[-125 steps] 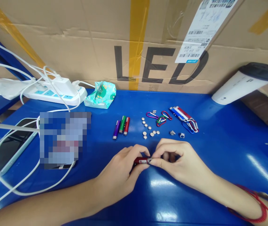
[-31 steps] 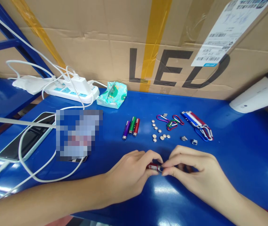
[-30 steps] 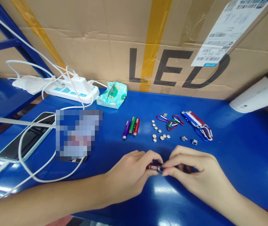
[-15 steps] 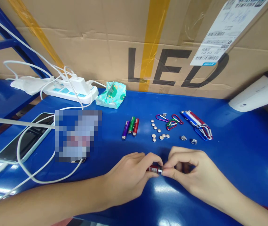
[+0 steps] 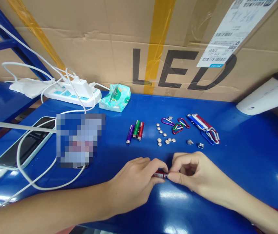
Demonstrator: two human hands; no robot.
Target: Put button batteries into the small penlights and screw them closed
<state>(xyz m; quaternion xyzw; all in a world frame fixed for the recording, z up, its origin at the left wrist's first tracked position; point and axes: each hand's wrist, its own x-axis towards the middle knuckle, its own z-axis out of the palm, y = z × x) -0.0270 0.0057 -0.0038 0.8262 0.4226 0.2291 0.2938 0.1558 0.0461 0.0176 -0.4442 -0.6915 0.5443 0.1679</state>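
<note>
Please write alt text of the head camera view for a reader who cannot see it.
Two hands, left hand and right hand, pinch a small red tube between them over a blue table. Behind lie three coloured tubes, button cells and carabiners.

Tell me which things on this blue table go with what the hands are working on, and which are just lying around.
In use: left hand and right hand pinching a red tube; spare tubes, button cells, carabiners.

Lying about: power strip, phone, tissue pack.
</note>
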